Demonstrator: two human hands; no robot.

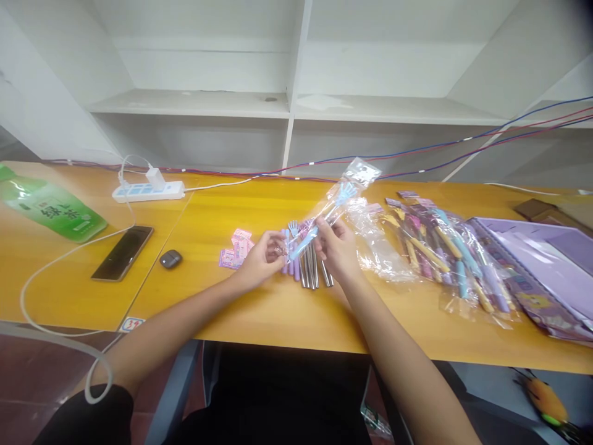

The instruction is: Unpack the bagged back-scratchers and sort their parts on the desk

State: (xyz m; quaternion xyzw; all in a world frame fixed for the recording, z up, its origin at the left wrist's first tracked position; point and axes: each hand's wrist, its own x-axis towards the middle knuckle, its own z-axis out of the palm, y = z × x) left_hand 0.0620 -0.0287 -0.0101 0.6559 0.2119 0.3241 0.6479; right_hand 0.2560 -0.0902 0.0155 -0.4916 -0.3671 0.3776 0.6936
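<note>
Between my hands is a blue back scratcher (303, 244) with a small hand-shaped head, inside a clear plastic bag (362, 173). It slants up to the right above the desk. My left hand (267, 256) pinches the bag's lower end, and the fingers of my right hand (337, 244) close on its middle. Beneath lie loose purple and blue back scratchers (294, 266) with silvery metal rods (309, 272), partly hidden by the bag and my hands. Small pink and purple cards (239, 247) lie left of them. Empty clear bags (377, 247) are piled by my right hand.
Several bagged back scratchers (445, 247) are heaped at right, beside a purple bin (532, 235). On the left are a mouse (170, 259), a phone (123, 253), a green tea bottle (50, 207) and a power strip (148, 191). White shelves (194, 102) stand behind the desk.
</note>
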